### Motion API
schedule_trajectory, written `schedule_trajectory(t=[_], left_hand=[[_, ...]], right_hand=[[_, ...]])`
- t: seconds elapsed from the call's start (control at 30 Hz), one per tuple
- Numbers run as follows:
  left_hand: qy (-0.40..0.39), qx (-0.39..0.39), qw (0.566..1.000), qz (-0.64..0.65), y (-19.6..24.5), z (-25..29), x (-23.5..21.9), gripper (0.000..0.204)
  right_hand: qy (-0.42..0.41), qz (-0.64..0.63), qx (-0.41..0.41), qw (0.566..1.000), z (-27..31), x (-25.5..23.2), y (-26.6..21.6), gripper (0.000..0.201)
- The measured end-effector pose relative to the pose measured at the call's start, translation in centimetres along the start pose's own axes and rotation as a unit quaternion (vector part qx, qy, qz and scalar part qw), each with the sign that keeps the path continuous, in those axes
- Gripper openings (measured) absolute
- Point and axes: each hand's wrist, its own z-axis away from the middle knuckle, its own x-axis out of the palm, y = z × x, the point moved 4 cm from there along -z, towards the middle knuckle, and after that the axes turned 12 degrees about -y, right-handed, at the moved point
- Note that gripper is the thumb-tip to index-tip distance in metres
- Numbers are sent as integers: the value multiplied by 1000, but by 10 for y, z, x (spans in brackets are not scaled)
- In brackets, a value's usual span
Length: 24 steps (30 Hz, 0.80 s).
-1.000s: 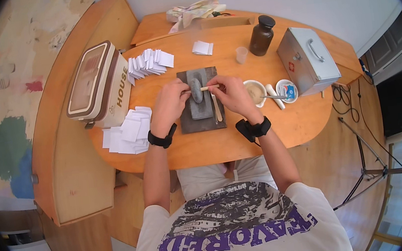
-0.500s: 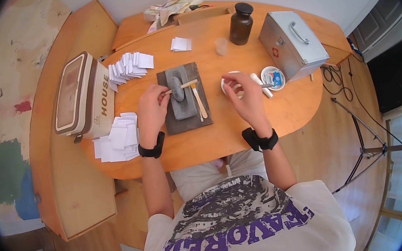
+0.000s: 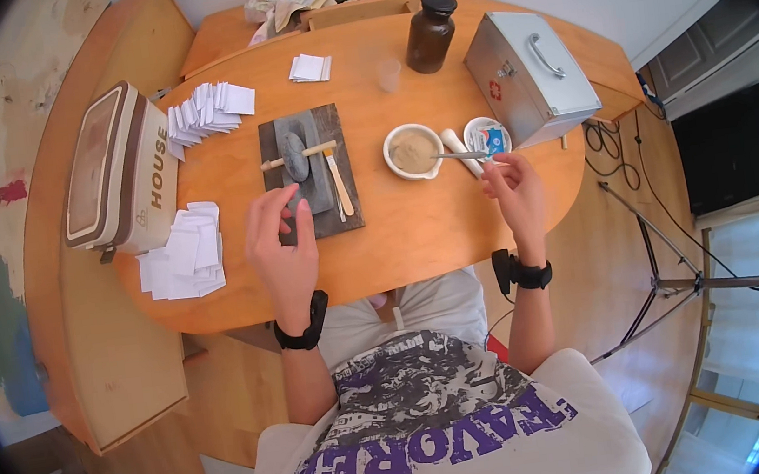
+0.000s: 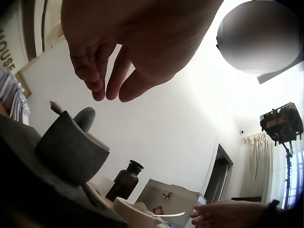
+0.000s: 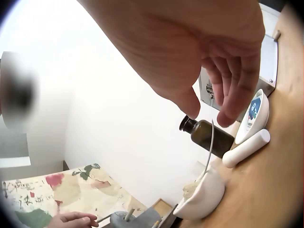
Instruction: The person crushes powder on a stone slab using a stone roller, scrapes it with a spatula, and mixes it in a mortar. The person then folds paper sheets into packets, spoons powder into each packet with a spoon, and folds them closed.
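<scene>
My left hand (image 3: 281, 239) hovers at the near edge of a dark board (image 3: 340, 221), fingers loosely bent and holding nothing. On that board stands a grey stone trough (image 3: 322, 192) with a stone grinding wheel (image 3: 296, 160) in it, a wooden axle (image 3: 323, 148) through the wheel. A brush (image 3: 341, 190) lies beside the trough. To the right, a thin spatula (image 3: 456, 155) leans out of a white mortar (image 3: 387, 150) of tan powder (image 3: 414, 151). Around the spatula's free end, my right hand (image 3: 517, 198) has thumb and fingertips apart, a gap showing in the right wrist view.
A white pestle (image 3: 450, 139) and a dish (image 3: 469, 126) with a blue packet (image 3: 494, 140) sit right of the mortar. Behind are a brown jar (image 3: 432, 36), plastic cup (image 3: 389, 75) and metal case (image 3: 529, 70). Folded papers (image 3: 183, 255) and a HOUSE box (image 3: 124, 172) stand left.
Both hands have let go of the wheel's axle. The right hand has moved right to the spatula's end; the left has drawn back toward the body. Wheel and axle rest in the trough.
</scene>
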Motion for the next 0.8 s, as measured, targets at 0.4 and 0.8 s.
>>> schedule_trajectory(t=[0.4,0.8], left_hand=[[95,-115,950,-273,-92,31,-88,33],[58,-223,922,-311,-155,23,-131,53]], right_hand=[[-29,71,-62,995,-4,3,15,37],[86,210,-72,971,19,-3,-55,39]])
